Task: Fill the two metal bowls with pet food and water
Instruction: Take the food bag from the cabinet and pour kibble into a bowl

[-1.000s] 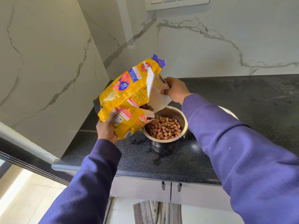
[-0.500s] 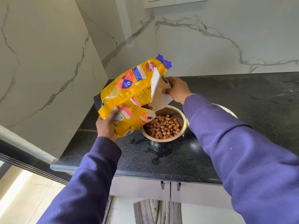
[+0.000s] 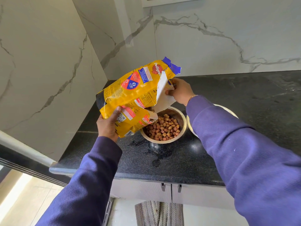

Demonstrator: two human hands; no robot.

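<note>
A yellow pet food bag (image 3: 130, 93) is tilted over a metal bowl (image 3: 180, 118) on the black counter. Brown kibble (image 3: 163, 129) fills much of that bowl. My left hand (image 3: 108, 126) grips the bag's lower end from beneath. My right hand (image 3: 180, 92) pinches the torn white flap at the bag's mouth, just above the bowl's far rim. A second metal bowl (image 3: 228, 110) stands to the right, mostly hidden behind my right sleeve; its contents cannot be seen.
The black granite counter (image 3: 244, 95) runs right and back to marble walls (image 3: 211, 46). Wet patches (image 3: 156, 154) lie in front of the bowl. Cabinet doors with small handles (image 3: 171, 187) sit under the front edge, with a striped mat (image 3: 159, 212) on the floor below.
The bag's top has lifted slightly higher and a little more kibble lies in the bowl. Both hands keep their hold.
</note>
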